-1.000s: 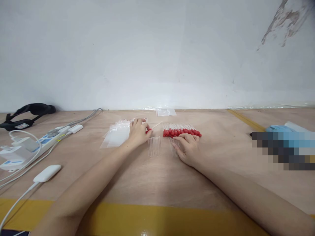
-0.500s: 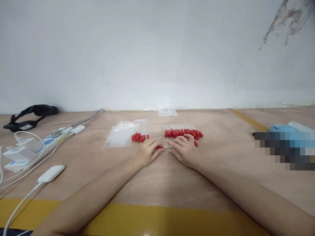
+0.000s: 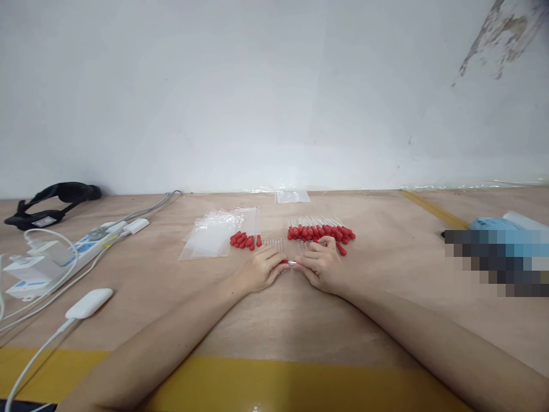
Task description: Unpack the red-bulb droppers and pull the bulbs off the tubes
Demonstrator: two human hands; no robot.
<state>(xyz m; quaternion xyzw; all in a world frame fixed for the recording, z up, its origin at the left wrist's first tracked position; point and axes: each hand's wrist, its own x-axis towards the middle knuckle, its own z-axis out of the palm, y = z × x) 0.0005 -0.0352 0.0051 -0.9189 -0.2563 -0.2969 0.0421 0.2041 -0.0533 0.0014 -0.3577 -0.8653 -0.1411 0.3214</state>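
Observation:
Fingers of my left hand pinch a red rubber bulb, of which only a bit shows. Facing it, my right hand grips a thin clear dropper tube; bulb and tube meet end to end between my fingertips. How deep the tube sits in the bulb is hidden. Loose red bulbs lie just beyond my left hand, and bare clear tubes are partly covered by its fingers. Behind my right hand rests a row of red-bulbed droppers, tubes pointing to the wall.
Clear zip bags are fanned out at left of the bulbs, and another bag lies by the wall. Far left are a power strip with cables, a white charger and a black headset strap. A blue packet lies at right.
Both hands have drawn slightly closer together and nearer to me, so the gap between bulb and fingertips has shrunk. Less of the bulb and tube now shows.

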